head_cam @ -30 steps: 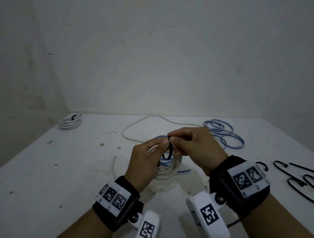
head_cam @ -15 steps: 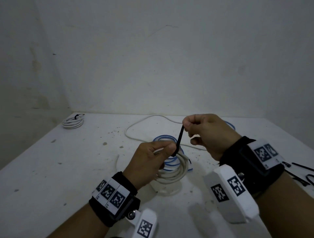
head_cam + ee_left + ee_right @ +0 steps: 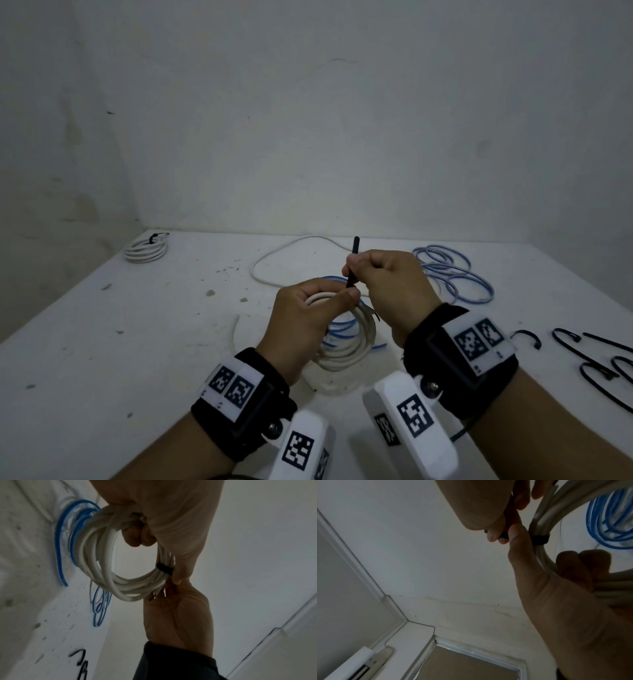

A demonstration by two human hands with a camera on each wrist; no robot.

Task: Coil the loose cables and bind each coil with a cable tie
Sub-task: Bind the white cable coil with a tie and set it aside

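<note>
My left hand (image 3: 308, 315) grips a white cable coil (image 3: 349, 346) above the table, its thumb pressed beside the black cable tie (image 3: 164, 568) that wraps the bundle. My right hand (image 3: 383, 277) pinches the tie's free tail (image 3: 353, 260), which stands upright above the coil. The wrapped band of the tie (image 3: 539, 540) sits snug round the white cable coil (image 3: 556, 511). A loose blue cable (image 3: 448, 274) lies on the table behind my right hand. Another blue cable (image 3: 73, 536) lies under the white cable coil (image 3: 102, 566).
A bound white coil (image 3: 145, 251) lies at the table's far left corner. A loose white cable (image 3: 291, 250) loops across the back. Several spare black ties (image 3: 592, 359) lie at the right edge. Walls close the table (image 3: 102, 342) at back and left.
My right hand pulled the tie's tail up and away, shrinking the open black loop until it closed tight round the coil. It now holds the tail lower, near the coil.
</note>
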